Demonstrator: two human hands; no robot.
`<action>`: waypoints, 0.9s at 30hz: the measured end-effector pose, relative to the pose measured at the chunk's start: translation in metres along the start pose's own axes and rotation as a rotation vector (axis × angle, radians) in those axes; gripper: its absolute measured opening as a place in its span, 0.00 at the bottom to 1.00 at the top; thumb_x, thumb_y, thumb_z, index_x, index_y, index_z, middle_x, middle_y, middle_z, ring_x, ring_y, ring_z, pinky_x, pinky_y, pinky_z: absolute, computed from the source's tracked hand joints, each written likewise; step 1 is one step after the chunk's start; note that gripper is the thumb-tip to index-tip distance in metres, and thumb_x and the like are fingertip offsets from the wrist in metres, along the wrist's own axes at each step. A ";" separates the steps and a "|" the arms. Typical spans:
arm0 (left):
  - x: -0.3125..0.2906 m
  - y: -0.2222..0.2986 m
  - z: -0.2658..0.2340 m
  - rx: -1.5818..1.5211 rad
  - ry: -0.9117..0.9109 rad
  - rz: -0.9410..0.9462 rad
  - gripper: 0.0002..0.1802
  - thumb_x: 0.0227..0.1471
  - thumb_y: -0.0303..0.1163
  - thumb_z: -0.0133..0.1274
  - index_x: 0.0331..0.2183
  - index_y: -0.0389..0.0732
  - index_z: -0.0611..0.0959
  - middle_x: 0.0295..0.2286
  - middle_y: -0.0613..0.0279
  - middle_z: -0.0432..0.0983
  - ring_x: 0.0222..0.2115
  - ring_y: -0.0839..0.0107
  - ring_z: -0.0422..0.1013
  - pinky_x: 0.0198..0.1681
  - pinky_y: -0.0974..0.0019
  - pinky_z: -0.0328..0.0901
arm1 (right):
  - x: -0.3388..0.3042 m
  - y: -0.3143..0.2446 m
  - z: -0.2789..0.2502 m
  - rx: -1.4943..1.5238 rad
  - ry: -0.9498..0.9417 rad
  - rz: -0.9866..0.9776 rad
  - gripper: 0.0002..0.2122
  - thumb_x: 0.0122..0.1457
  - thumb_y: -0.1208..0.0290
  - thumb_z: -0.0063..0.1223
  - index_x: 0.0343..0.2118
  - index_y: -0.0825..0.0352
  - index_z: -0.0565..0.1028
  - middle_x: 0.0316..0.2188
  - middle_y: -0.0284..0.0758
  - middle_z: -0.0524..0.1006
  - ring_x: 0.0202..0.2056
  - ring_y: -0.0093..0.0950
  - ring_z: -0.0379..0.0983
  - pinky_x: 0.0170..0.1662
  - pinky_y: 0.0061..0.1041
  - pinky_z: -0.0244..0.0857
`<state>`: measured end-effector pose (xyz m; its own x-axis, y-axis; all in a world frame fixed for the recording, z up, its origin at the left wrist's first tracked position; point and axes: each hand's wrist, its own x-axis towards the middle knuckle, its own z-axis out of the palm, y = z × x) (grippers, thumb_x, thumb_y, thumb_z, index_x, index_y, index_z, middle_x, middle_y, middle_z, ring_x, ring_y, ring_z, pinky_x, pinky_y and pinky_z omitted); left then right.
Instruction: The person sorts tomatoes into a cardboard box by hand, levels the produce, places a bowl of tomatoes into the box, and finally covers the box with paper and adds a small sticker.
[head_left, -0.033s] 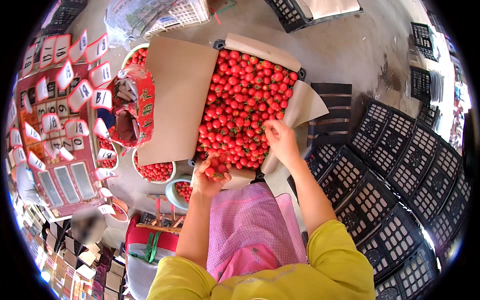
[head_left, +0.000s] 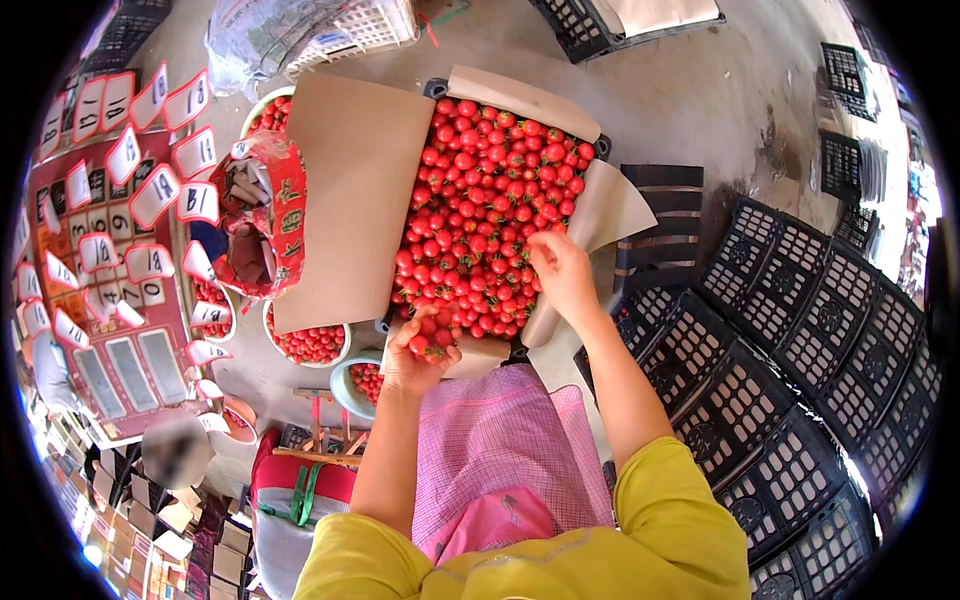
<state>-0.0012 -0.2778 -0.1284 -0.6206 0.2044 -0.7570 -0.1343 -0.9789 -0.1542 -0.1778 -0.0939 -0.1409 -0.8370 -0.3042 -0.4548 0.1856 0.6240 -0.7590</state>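
Note:
A crate lined with brown paper is filled with red cherry tomatoes, many with green stems. At its near left corner my left hand is cupped around several cherry tomatoes, with its palm turned up. Over the right side of the crate, my right hand is closed, its thumb and fingers drawn together against the tomatoes. Whatever lies between those fingertips is hidden. A flap of brown paper folds out past the crate's left side.
Basins of tomatoes, including a pale blue basin, stand left of the crate. A red bag sits beside a scale covered with marked tags. Black plastic crates fill the right side. A wooden stool stands near my left arm.
Very little differs. My right hand has shifted slightly over the tomatoes; my left hand keeps its place with the tomatoes in it.

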 end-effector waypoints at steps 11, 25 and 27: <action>0.008 0.014 -0.010 0.032 0.003 -0.052 0.20 0.42 0.40 0.57 0.39 0.47 0.74 0.42 0.59 0.68 0.36 0.61 0.67 0.32 0.64 0.65 | 0.089 0.014 0.019 -0.896 -0.034 -0.327 0.14 0.50 0.76 0.44 0.42 0.67 0.68 0.38 0.38 0.67 0.37 0.36 0.70 0.37 0.34 0.66; 0.012 0.008 0.000 0.074 0.053 -0.097 0.18 0.41 0.39 0.57 0.37 0.47 0.75 0.42 0.59 0.68 0.35 0.62 0.67 0.30 0.65 0.65 | 0.046 -0.008 0.103 -0.572 -0.027 -0.200 0.14 0.46 0.68 0.55 0.36 0.65 0.70 0.33 0.38 0.69 0.30 0.38 0.72 0.29 0.37 0.67; 0.012 0.008 0.000 0.077 0.052 -0.088 0.18 0.41 0.39 0.57 0.37 0.46 0.75 0.42 0.59 0.68 0.36 0.62 0.67 0.30 0.65 0.65 | 0.046 -0.017 0.105 -0.569 -0.085 -0.101 0.13 0.46 0.70 0.54 0.35 0.65 0.69 0.35 0.38 0.69 0.29 0.40 0.73 0.29 0.38 0.68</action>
<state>-0.0096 -0.2829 -0.1394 -0.5636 0.2870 -0.7746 -0.2463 -0.9534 -0.1740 -0.1655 -0.1938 -0.1983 -0.7873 -0.4249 -0.4468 -0.2190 0.8701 -0.4415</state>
